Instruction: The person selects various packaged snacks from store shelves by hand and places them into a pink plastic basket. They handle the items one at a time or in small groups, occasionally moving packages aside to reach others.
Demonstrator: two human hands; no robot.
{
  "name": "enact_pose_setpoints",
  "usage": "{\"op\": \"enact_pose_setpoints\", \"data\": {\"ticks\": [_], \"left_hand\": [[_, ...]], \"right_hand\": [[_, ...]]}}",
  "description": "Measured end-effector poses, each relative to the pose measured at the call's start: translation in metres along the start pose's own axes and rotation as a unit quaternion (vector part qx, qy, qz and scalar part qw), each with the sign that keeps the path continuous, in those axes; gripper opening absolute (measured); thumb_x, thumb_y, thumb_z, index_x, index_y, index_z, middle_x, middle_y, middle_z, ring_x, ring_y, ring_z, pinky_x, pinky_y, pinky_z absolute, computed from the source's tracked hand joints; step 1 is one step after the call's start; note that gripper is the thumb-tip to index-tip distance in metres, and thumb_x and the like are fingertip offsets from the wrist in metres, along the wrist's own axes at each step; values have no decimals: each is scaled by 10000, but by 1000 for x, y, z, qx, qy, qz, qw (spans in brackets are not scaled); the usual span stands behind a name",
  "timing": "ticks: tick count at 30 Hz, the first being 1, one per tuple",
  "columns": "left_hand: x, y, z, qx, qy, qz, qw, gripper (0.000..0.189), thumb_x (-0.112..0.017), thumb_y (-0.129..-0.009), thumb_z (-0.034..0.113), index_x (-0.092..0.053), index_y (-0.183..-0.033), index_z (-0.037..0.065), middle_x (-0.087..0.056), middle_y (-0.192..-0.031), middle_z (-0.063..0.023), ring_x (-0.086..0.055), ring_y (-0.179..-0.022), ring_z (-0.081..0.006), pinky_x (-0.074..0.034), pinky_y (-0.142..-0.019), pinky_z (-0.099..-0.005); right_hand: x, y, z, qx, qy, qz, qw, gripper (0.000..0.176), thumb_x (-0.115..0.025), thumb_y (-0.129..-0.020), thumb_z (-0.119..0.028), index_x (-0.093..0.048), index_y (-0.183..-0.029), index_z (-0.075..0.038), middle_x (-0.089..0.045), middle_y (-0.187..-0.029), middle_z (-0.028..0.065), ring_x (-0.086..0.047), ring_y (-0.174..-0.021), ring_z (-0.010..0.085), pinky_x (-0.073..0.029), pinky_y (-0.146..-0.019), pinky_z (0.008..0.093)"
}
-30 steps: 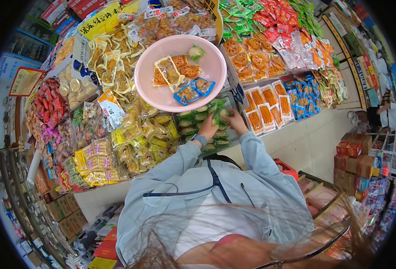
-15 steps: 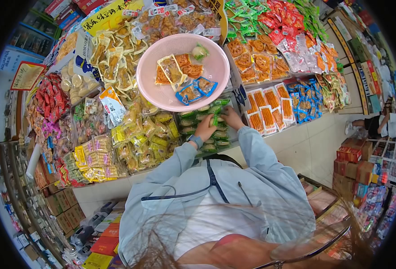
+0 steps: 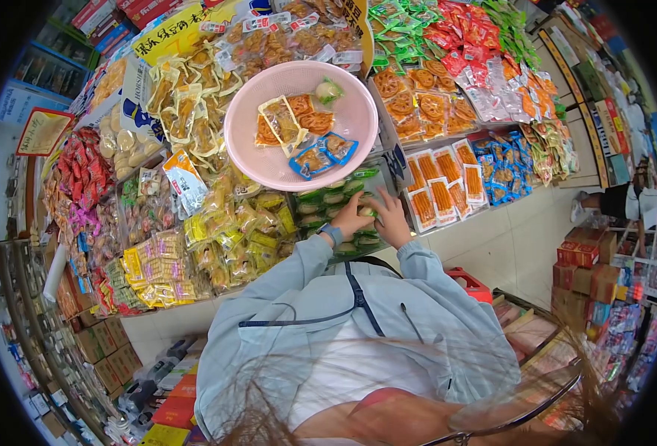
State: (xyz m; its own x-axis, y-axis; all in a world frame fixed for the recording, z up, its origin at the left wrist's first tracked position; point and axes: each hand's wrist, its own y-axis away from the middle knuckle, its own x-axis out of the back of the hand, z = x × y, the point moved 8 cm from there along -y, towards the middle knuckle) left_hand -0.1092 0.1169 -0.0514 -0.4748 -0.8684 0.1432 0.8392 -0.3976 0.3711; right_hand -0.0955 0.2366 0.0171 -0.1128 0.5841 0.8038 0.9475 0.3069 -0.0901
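Sleeves: the pale blue jacket (image 3: pixel 269 312) filled the near view, both arms stretched forward from it.
Watch: a blue-grey watch (image 3: pixel 334 233) sat on the left wrist.
Left hand: the left hand (image 3: pixel 350 218) was bent over the green stock, fingertips at a small green-and-white packet (image 3: pixel 368 212); whether it gripped or only touched, I could not tell.
Right hand: the right hand (image 3: pixel 392 221) reached in opposite, fingers spread towards that same packet; its hold could not be told either.
Green packets: the rows of green packets (image 3: pixel 330 199) lay under and around the hands, the small one between the fingers.
Yellow packets: a heap of yellow packets (image 3: pixel 261 245) was to the left of the green ones.
Orange sticks: flat packs of orange sticks (image 3: pixel 447 186) lay to the right.
Pink basket: just beyond the hands stood the pink basket (image 3: pixel 248 149), with two blue packets (image 3: pixel 313 160) inside.
Boxes: cardboard boxes (image 3: pixel 577 271) were stacked off to the right.
Yellow sign: a handwritten yellow sign (image 3: pixel 168 39) stood at the far left.
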Motion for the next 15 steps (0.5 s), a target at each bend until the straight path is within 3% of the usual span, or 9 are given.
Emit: {"op": "enact_pose_setpoints", "data": {"ticks": [2,5,8,11,15], "left_hand": [[1,-4,3,17,-24,-30,999,842,-720,-827,276,-251,-1479,22,-489,-1384,-208,-508,-1250,-327,-431,-1021,-390],[2,-19,-13,-3,97,1,995,726,-683,-868,284,-327,-1445,22,-498,-1370,-189,-512,-1233,-333,-433,-1012,-390],[26,-13,20,-85,-95,104,986,568,-644,-897,279,-448,-1362,18,-506,-1349,-171,-501,-1221,-347,-413,-1025,-411],[34,-11,29,-149,-210,129,958,469,-649,-865,258,-545,-1265,34,-492,-1354,-154,-469,-1240,-340,-391,-1037,-436],[29,-13,30,-167,-377,150,899,480,-672,-804,224,-569,-1242,53,-451,-1398,-159,-399,-1309,-348,-324,-1082,-487]], "right_hand": [[2,-3,-8,66,43,-5,997,644,-664,-673,71,-544,-1271,-136,-463,-1352,171,-504,-1137,373,-419,-1007,406],[-8,-10,23,19,17,-45,999,517,-676,-694,27,-579,-1185,-102,-490,-1331,165,-542,-1093,372,-462,-952,406],[8,-11,39,-139,29,-10,990,366,-706,-754,-91,-597,-1103,-76,-595,-1198,189,-609,-989,386,-508,-845,435],[11,6,57,-278,52,19,959,375,-712,-805,-225,-581,-1111,-53,-662,-1021,215,-649,-894,402,-521,-762,475],[-5,11,70,-293,117,-4,949,432,-720,-815,-301,-548,-1076,-2,-679,-893,232,-671,-815,400,-534,-712,482]]}}
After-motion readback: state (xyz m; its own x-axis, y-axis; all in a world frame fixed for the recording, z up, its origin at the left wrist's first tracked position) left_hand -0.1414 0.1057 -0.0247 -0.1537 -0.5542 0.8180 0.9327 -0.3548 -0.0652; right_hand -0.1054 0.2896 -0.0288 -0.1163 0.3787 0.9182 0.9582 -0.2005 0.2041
